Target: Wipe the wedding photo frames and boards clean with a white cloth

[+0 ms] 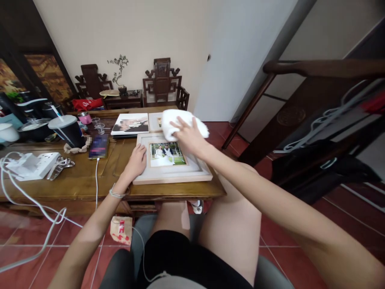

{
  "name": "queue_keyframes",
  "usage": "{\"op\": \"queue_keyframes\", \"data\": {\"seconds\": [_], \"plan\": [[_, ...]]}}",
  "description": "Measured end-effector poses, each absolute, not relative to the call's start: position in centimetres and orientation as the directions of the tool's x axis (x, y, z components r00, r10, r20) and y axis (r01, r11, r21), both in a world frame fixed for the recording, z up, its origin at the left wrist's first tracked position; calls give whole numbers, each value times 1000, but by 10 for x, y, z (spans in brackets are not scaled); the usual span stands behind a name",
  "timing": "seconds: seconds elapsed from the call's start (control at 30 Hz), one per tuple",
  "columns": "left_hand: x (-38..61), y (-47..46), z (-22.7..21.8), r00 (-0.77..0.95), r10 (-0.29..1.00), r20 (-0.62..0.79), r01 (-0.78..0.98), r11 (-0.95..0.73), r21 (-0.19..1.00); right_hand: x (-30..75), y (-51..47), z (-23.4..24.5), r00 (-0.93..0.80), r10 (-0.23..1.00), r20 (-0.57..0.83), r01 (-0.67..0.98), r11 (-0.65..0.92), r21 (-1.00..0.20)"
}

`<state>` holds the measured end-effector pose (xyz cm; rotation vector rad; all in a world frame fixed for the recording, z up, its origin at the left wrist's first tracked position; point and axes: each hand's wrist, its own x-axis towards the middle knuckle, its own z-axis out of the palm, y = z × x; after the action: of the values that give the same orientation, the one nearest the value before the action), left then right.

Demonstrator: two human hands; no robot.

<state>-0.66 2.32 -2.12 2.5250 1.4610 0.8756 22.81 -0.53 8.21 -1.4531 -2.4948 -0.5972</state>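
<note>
A light wooden picture frame (173, 176) with a photo of two people lies face up at the right end of the table. My left hand (137, 159) grips its left edge, fingers curled over the rim. Under my right hand (191, 136) is a white bundled towel (174, 118), held from above with the fingers spread over it at the frame's far right part. A second, smaller frame (155, 122) shows behind, partly covered by the towel. Beside that one, a white-edged picture panel (130, 123) lies on a dark flat thing.
To the left on the wooden table (117, 160) are a charging phone (98, 146), a lidded black cup (69, 132), a power strip (39, 164) with loose cables and clear small cups (99, 127). A carved chair (162, 80) stands behind; a wooden rail (300, 68) is at right.
</note>
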Motion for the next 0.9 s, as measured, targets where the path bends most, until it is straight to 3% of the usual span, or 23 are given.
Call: {"op": "queue_keyframes", "data": {"seconds": [0.17, 0.33, 0.53, 0.67, 0.77, 0.9], "plan": [[-7, 21, -19, 366, 822, 437, 761, -534, 367, 173, 47, 51, -583, 780, 230, 806, 519, 284], [-6, 16, -14, 363, 837, 409, 756, -522, 395, 181, 71, 29, -544, 822, 171, 835, 508, 212], [-5, 13, -11, 363, 843, 396, 759, -515, 399, 250, 65, 43, -347, 935, 70, 919, 324, 226], [-4, 13, -11, 350, 843, 407, 760, -510, 403, 278, 41, 54, -355, 935, 11, 907, 341, 245], [-3, 12, -9, 338, 846, 411, 769, -501, 398, 286, 13, 56, -428, 902, -51, 883, 430, 190], [-1, 9, -4, 329, 859, 392, 766, -485, 422, 294, -31, 70, -541, 825, -164, 834, 552, 25]]}}
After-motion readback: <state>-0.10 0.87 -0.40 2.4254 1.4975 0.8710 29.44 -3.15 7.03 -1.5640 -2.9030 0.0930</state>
